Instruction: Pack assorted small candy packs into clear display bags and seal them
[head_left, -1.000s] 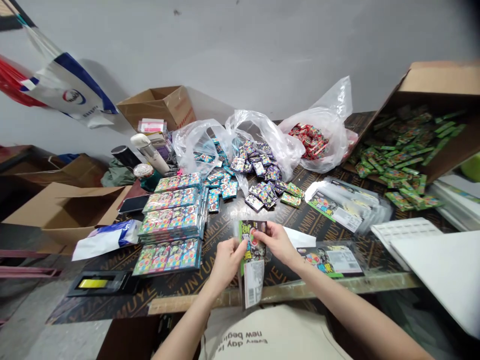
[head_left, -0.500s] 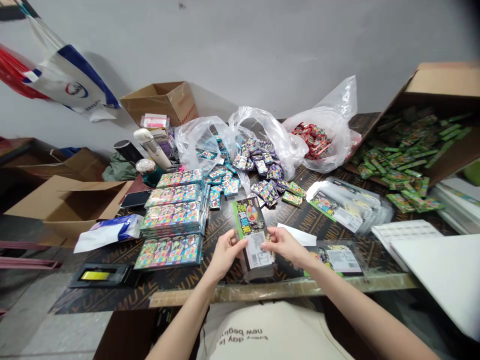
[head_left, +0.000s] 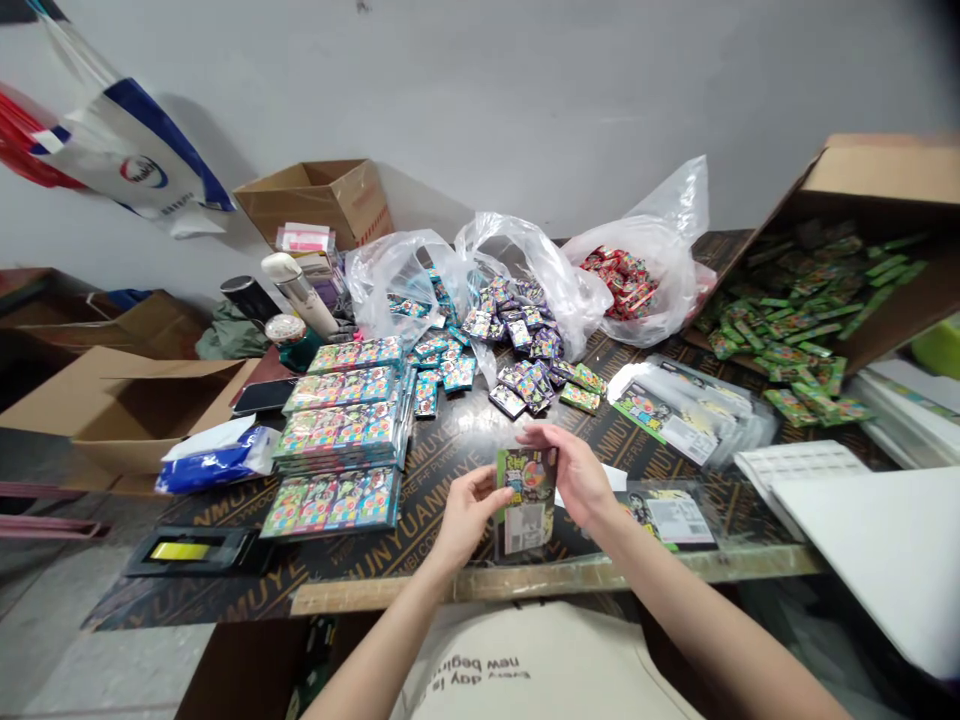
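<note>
A clear plastic packaging bag (head_left: 527, 500) with a black and green printed face and a pale label stands tilted up near the table's front edge. My left hand (head_left: 474, 510) is closed on its left edge, thumb on the front. Along its right edge rests my right hand (head_left: 576, 478), with fingers stretched out across the top corner. Whether there are several bags together I cannot tell. Beside my right forearm lies a similar printed bag (head_left: 671, 515), partly covered, near a white paper slip (head_left: 611, 480). More such bags (head_left: 682, 410) lie overlapped further right.
Stacked candy packs (head_left: 337, 430) stand at left, near a black tape-like holder (head_left: 196, 550) and a blue wipes pack (head_left: 217, 458). Behind are small blue packets (head_left: 450, 365), purple packets (head_left: 525, 385) and a bag of red packets (head_left: 626, 285). A tipped carton (head_left: 885, 180) spills green packets at right.
The bag has come down toward the front edge and stands more upright. My right hand has shifted from pinching its front to lying along its side, fingers extended.
</note>
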